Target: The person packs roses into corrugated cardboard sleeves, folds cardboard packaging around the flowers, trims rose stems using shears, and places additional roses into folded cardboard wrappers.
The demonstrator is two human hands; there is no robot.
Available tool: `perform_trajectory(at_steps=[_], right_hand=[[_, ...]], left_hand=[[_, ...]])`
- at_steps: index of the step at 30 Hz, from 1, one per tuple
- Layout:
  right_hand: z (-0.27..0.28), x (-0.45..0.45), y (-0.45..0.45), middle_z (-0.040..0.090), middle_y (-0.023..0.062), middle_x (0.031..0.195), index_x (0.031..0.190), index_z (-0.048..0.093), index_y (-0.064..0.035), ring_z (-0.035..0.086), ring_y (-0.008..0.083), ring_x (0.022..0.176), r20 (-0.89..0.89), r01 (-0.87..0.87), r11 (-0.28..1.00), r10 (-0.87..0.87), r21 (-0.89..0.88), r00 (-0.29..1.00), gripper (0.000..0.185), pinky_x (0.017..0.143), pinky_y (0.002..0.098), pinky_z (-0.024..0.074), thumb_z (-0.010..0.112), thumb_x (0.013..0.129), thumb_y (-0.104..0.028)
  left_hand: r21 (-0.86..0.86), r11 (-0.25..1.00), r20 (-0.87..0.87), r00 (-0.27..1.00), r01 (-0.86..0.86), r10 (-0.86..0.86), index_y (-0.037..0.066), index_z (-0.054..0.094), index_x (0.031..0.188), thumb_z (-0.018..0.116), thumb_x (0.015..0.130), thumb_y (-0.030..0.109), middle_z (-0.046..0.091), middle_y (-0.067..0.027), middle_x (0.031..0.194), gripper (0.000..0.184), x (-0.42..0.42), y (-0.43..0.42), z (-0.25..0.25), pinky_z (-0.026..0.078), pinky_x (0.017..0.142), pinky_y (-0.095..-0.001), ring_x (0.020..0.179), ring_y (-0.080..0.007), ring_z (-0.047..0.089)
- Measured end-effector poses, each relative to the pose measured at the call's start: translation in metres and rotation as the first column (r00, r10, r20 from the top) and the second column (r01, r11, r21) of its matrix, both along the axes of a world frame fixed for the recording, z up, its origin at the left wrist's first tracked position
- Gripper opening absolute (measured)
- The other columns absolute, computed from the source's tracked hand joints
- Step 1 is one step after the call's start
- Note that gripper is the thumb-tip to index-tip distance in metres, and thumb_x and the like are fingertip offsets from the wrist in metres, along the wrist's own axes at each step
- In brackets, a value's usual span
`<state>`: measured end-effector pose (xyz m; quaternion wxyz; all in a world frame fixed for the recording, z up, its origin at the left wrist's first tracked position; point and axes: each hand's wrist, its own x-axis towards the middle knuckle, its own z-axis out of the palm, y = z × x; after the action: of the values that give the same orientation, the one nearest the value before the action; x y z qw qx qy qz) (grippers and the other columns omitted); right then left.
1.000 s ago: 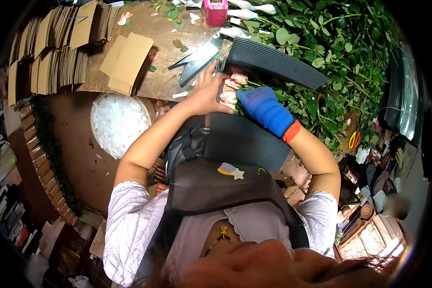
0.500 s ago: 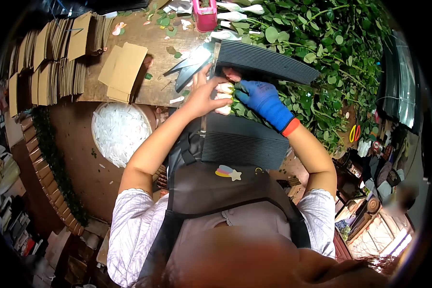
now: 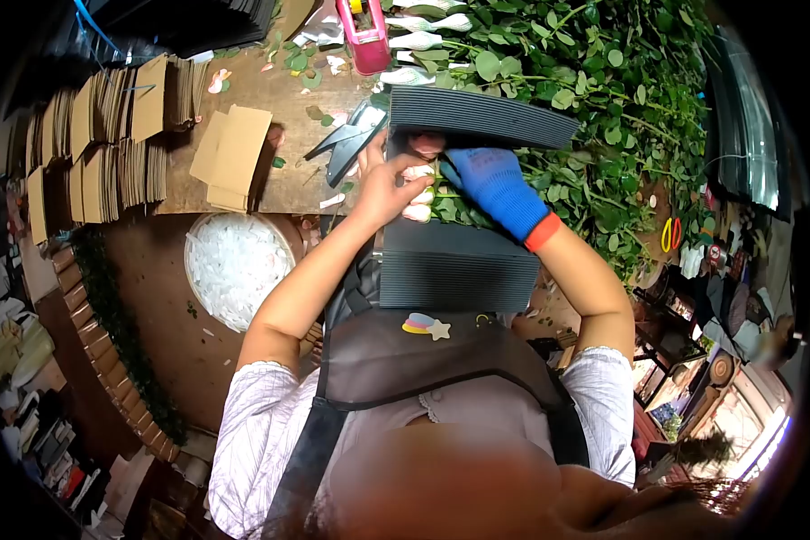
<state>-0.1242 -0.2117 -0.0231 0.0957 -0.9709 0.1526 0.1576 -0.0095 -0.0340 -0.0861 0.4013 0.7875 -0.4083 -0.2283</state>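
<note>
Pale pink roses [image 3: 418, 212] lie in a row between two flaps of a dark corrugated sheet [image 3: 459, 279], their green stems pointing right. My bare left hand [image 3: 389, 184] is at the blooms' left side, thumb on a rose and fingers spread towards the sheet's raised edge. My right hand [image 3: 488, 180], in a blue glove with an orange cuff, is bent over the stems just right of the blooms; its fingertips are partly hidden, and what they hold cannot be made out. A pinker rose [image 3: 427, 144] sits under the upper flap [image 3: 486, 112].
On the wooden table [image 3: 189, 180] are cardboard pieces [image 3: 234, 153], a metal bracket-like object [image 3: 346, 148], a pink tape dispenser [image 3: 366, 45] and white-netted blooms [image 3: 418, 40]. Leafy stems [image 3: 603, 117] fill the right. Scissors [image 3: 671, 235] lie beyond; a tub of white scraps [image 3: 238, 270] stands lower left.
The view has shifted, so the table things sit lower and further left. My gloved hand has stayed by the stems, and my left thumb has moved over the blooms.
</note>
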Motion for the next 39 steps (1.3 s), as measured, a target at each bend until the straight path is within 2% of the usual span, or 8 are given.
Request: perform_trajectory(at_steps=[7,12,16,19,20,24,27,39], right_hand=[[-0.038,-0.005,-0.009,0.069,0.0117,0.109,0.113,0.068,-0.0197,0.066,0.0333,0.098,0.205,-0.01,0.999,0.002,0.038,0.979,0.034,0.087,0.0478,0.0519,0.062,0.091,-0.045],[-0.036,0.005,-0.003,0.066,0.0163,0.122,0.119,0.063,-0.0134,0.065,0.0344,0.108,0.173,-0.078,0.991,0.096,-0.106,0.98,0.039,0.091,0.05,0.0507,0.057,0.092,-0.041],[0.01,0.004,-0.001,0.071,0.0167,0.107,0.117,0.065,-0.0124,0.069,0.0356,0.096,-0.122,-0.042,0.991,0.058,0.129,0.991,0.038,0.082,0.0492,0.054,0.058,0.092,-0.041],[0.038,0.004,-0.001,0.073,0.0162,0.094,0.107,0.069,-0.0129,0.07,0.035,0.088,0.03,0.195,0.926,-0.216,0.324,0.976,0.036,0.081,0.0475,0.0545,0.058,0.092,-0.044],[0.027,0.002,-0.001,0.072,0.0157,0.088,0.095,0.07,-0.0129,0.07,0.035,0.085,0.111,0.187,0.958,-0.215,0.218,0.97,0.035,0.077,0.0482,0.0548,0.058,0.092,-0.046],[0.013,0.014,0.004,0.072,0.0136,0.087,0.094,0.067,-0.0128,0.07,0.0353,0.083,0.039,0.102,0.994,-0.103,0.041,0.994,0.031,0.07,0.0489,0.0554,0.055,0.096,-0.041],[-0.002,0.011,0.004,0.073,0.0123,0.091,0.096,0.067,-0.0132,0.071,0.035,0.084,0.198,0.039,0.999,-0.032,-0.031,0.98,0.028,0.07,0.0476,0.056,0.054,0.097,-0.038],[0.025,0.036,0.025,0.073,0.013,0.106,0.105,0.07,-0.0113,0.072,0.0304,0.095,-0.079,0.014,1.0,-0.014,0.007,0.997,0.024,0.076,0.0447,0.0574,0.054,0.096,-0.027]], left_hand=[[-0.009,1.0,-0.023,1.0,-0.012,0.012,-0.004,0.036,0.144,0.085,0.075,0.04,0.034,-0.0235,0.146,0.095,0.003,-0.002,-0.014,0.027,0.113,-0.0511,0.133,-0.0439,0.031],[0.022,1.0,-0.017,1.0,-0.005,0.006,0.017,0.061,0.133,0.082,0.076,0.041,0.036,-0.019,0.147,0.065,0.01,-0.011,-0.013,0.028,0.113,-0.0477,0.134,-0.0397,0.031],[0.036,0.973,-0.035,0.973,-0.228,0.229,0.018,0.073,0.115,0.082,0.074,0.042,0.043,-0.0121,0.142,0.048,-0.005,-0.02,-0.014,0.034,0.108,-0.0453,0.126,-0.0363,0.038],[-0.039,0.979,-0.003,0.98,-0.201,0.201,0.018,0.073,0.115,0.083,0.075,0.04,0.044,-0.0126,0.141,0.047,-0.003,-0.018,-0.018,0.035,0.108,-0.045,0.126,-0.0366,0.038],[-0.03,0.983,0.016,0.983,-0.183,0.183,0.016,0.073,0.115,0.083,0.074,0.038,0.044,-0.0132,0.141,0.047,-0.001,-0.019,-0.023,0.035,0.108,-0.0449,0.126,-0.0365,0.039],[-0.097,0.971,-0.043,0.975,-0.219,0.216,0.01,0.073,0.11,0.085,0.073,0.034,0.043,-0.0173,0.145,0.045,-0.006,-0.015,-0.016,0.035,0.108,-0.0451,0.128,-0.0374,0.039],[-0.137,0.969,-0.034,0.979,-0.204,0.201,0.009,0.073,0.107,0.085,0.074,0.032,0.043,-0.0204,0.147,0.042,-0.007,-0.012,-0.019,0.035,0.109,-0.0453,0.13,-0.039,0.038],[0.009,0.988,-0.017,0.988,-0.155,0.155,0.004,0.071,0.106,0.081,0.077,0.036,0.041,-0.0225,0.144,0.044,0.001,-0.013,-0.019,0.034,0.11,-0.0479,0.131,-0.041,0.037]])
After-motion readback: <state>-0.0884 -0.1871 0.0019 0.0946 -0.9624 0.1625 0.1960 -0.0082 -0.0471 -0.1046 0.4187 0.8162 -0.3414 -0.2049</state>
